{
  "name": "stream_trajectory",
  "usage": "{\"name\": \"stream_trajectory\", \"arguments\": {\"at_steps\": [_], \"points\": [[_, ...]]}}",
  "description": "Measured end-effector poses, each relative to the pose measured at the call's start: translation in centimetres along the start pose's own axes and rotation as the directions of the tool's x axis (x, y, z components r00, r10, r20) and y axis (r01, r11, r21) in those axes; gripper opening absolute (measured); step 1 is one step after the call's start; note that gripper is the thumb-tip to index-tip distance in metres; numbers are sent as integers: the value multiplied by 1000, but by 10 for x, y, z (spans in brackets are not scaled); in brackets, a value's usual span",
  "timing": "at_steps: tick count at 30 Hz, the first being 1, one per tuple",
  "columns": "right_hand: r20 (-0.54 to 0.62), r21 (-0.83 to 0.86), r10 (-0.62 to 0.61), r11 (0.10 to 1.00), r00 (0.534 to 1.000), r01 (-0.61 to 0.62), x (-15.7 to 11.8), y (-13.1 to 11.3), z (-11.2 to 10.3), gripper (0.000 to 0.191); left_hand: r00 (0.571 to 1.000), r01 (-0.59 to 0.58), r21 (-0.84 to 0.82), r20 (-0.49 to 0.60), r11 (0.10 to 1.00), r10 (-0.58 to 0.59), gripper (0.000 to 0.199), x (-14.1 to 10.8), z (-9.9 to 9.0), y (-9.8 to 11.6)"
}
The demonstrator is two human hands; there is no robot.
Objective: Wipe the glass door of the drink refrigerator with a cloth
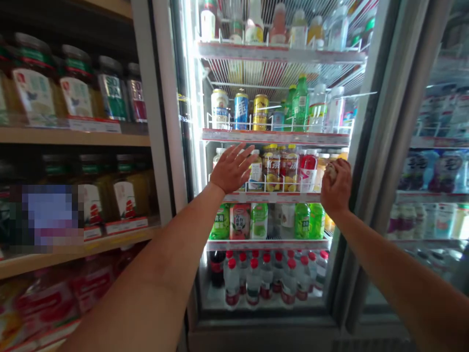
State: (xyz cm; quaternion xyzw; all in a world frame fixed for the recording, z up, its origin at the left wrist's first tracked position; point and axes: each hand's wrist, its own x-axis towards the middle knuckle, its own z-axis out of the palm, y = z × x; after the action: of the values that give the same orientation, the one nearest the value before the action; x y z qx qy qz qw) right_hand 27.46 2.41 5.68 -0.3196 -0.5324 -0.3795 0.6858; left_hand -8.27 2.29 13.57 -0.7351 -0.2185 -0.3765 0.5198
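Note:
My left hand [233, 168] is spread flat, its fingers apart, in front of the lit glass-fronted drinks fridge [276, 53]. It seems to rest against the glass door, though contact is hard to make out. Behind it stand bottled drinks, among them brown tea bottles with yellow caps [271, 168]. On the right, near the door frame, my right hand [337, 188] is curled around a small, pale, crumpled wad [331, 171], possibly cloth. A bottle of red drink [308, 171] stands behind the glass between my two hands.
Cans [241, 111] and green bottles [301, 98] stand on the shelf above. Red-capped bottles [253, 281] fill the fridge floor. To the left are wooden shelves [73, 136] with large jars [34, 80]. Another fridge with dark-labelled bottles [449, 171] stands right, beyond the metal frame [384, 122].

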Motion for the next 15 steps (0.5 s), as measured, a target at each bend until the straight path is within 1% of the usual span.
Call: {"name": "stream_trajectory", "arguments": {"at_steps": [2, 5, 7, 9, 12, 14, 15], "points": [[20, -2, -19, 1000, 1000, 19, -9, -6, -1, 38, 1000, 5, -15, 10, 1000, -5, 52, 0, 0, 0], [155, 4, -122, 992, 980, 123, -30, -13, -7, 44, 1000, 12, -32, 23, 999, -11, 51, 0, -1, 0], [213, 13, -164, 986, 963, 165, -32, -14, -9, 43, 1000, 15, -30, 26, 999, -14, 50, 0, -1, 0], [183, 11, -149, 989, 972, 149, -21, -12, -5, 40, 1000, 9, -17, 19, 1000, -9, 49, 0, 0, -1], [68, -10, -64, 998, 996, 64, 2, -10, 6, 38, 1000, -6, -4, -6, 1000, 6, 48, 0, 0, -1], [27, -18, -34, 999, 999, 34, 6, -14, 12, 39, 1000, -6, -7, -9, 1000, 6, 49, 0, 1, -1], [34, -20, -41, 999, 999, 41, 3, -17, 13, 40, 1000, -2, -9, -3, 1000, 2, 50, 0, 1, 0]]}}
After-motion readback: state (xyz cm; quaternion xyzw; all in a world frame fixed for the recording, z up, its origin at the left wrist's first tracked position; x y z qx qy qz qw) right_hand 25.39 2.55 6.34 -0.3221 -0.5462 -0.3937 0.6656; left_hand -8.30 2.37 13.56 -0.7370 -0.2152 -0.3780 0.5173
